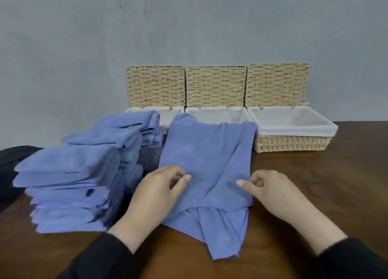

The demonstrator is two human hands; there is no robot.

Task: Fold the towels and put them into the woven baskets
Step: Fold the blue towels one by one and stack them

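Both hands, left (155,192) and right (270,192), pinch a half-folded towel (207,163) mid-frame; baskets (294,131) look empty, stack (71,186) left waits.

both hands, left hand (155,192) and right hand (270,191), rest palm-down, fingers loosely curled.

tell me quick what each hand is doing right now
Left hand: fingers curled, pinching the blue towel spread on the table.
Right hand: fingers curled, pinching the same towel at its right edge.
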